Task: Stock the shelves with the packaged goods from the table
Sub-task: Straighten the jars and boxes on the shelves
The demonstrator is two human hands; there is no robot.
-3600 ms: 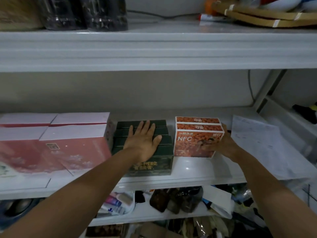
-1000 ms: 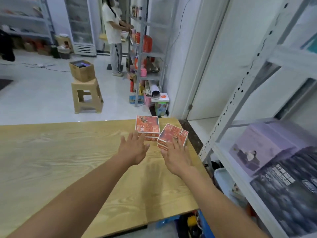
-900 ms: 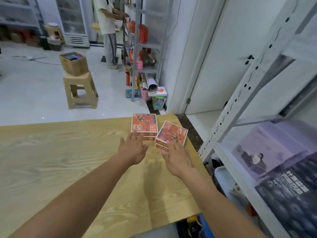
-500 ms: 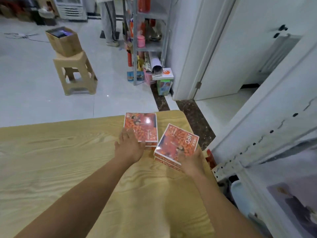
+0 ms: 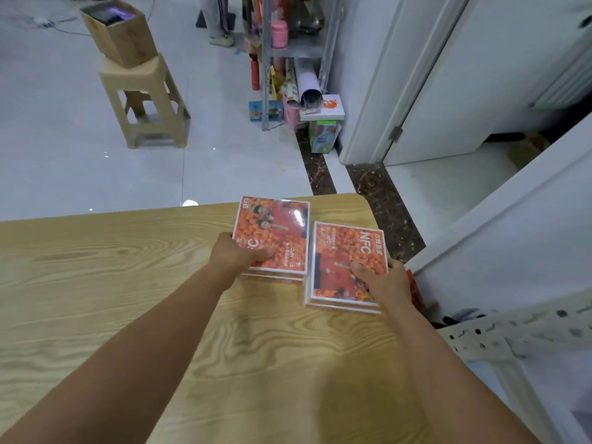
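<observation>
The left grip [image 5: 238, 256] is closed on the near edge of the left stack of orange boxes [image 5: 275, 229], with the thumb lying on the top face. The right grip [image 5: 382, 282] clasps the near right corner of the right stack of orange boxes [image 5: 344, 248], thumb likewise on top. The two stacks are just beside each other at the far right corner of the wooden tabletop [image 5: 128, 283]. Whether they are lifted off it cannot be told. Beyond, on the white floor, a beige stool [image 5: 144, 100] carries a cardboard box [image 5: 120, 33]. A perforated shelf upright [image 5: 512, 331] stands to the right.
</observation>
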